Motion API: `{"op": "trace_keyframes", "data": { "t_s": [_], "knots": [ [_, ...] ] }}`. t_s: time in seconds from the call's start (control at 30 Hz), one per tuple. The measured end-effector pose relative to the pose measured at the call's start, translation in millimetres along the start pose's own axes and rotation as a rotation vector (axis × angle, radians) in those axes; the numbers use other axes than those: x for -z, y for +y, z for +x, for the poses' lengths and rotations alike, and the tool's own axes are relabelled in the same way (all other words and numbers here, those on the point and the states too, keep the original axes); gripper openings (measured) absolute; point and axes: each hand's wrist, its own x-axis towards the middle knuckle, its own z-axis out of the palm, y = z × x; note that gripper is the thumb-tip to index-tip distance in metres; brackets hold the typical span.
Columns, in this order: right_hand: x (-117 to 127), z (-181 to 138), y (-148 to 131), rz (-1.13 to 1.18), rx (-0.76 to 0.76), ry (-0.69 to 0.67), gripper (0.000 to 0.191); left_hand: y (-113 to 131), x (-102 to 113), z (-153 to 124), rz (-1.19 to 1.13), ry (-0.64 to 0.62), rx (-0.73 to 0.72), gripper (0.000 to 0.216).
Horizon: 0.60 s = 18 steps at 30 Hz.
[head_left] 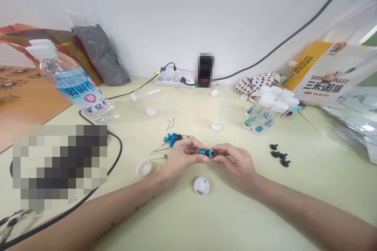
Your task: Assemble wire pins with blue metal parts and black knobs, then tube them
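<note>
My left hand (187, 155) is closed, pinching a small blue metal fitting (204, 151) by its end. A thin wire-like rod runs back from the fitting across the left fingers. Opposite it, my right hand (237, 160) pinches a black knob-like piece (213, 152) against the fitting's right end; whether the two are joined I cannot tell. Just beyond the left hand lies a small pile of blue metal fittings (170, 139), with thin dark rods (159, 148) beside it. Below the hands sits a white cap (202, 186) with tiny dark pieces in it.
Several black knob-like pieces (280, 155) lie right of my hands. Behind them stand clear tubes with white caps (272, 106). Another white cap (143, 168) is left. A water bottle (78, 90), a power strip (173, 81) and a black cable (118, 157) surround the work area.
</note>
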Motion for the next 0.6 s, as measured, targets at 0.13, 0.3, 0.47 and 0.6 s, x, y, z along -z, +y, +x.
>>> {"op": "trace_keyframes", "data": {
  "t_s": [0.13,0.3,0.47,0.6],
  "knots": [
    [-0.8,0.8,1.3,0.004,0.032,0.025,0.022,-0.2,0.4,1.5,-0.043,0.012,0.006,0.020],
    [-1.8,0.4,-0.4,0.037,0.021,0.025,0.011,-0.5,0.5,1.9,-0.035,0.017,-0.002,0.020],
    [-1.5,0.1,0.1,0.018,0.043,0.029,0.010,-2.1,1.3,0.4,-0.029,-0.007,0.002,0.020],
    [-1.1,0.0,0.7,0.013,0.045,0.035,0.011,-2.8,1.7,0.7,-0.012,-0.009,0.001,0.019]
  ]
}}
